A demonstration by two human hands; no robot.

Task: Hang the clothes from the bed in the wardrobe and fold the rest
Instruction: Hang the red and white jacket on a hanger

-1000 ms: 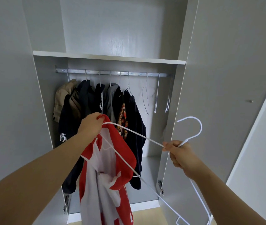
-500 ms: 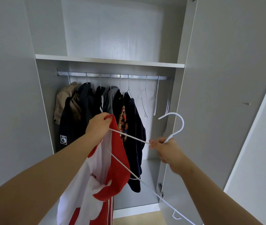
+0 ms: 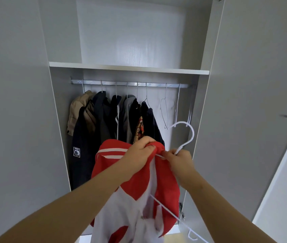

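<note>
Hanger point(image 3: 193, 135) now sits deeper inside the jersey point(image 3: 135, 183), left grip point(image 3: 139, 153) clutching the collar, right grip point(image 3: 179, 160) holding the hanger's neck, so the rail point(image 3: 130, 83) comes next.

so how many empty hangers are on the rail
3 I can tell apart, all right of the hung clothes: one hanger nearest them, a second further right, a third at the right end of the rail. That last may be several stacked.
</note>
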